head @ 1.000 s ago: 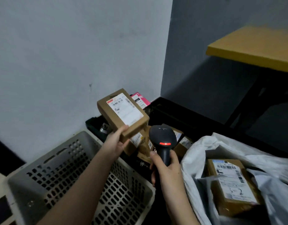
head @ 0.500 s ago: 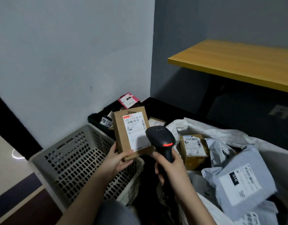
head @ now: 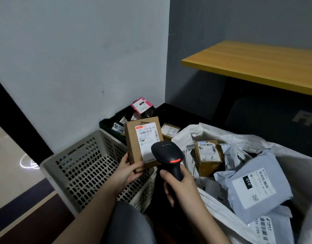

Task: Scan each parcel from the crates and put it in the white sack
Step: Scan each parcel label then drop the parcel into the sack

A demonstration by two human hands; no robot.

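My left hand holds a brown cardboard parcel upright by its lower edge, with the white barcode label facing me. My right hand grips a black handheld scanner whose red light glows; its head sits just in front of the parcel's lower right corner. The white sack lies open to the right and holds a brown box and grey mailer bags. Behind the parcel, a dark crate holds more parcels, among them a pink one.
A grey perforated plastic crate stands at the lower left, below my left hand, with nothing visible in it. A yellow wooden tabletop juts out at the upper right. Walls form a corner behind the crates. My knee is at the bottom.
The parcel has come down from a raised tilt to upright just in front of the scanner. The view has swung right and down, showing more of the sack.
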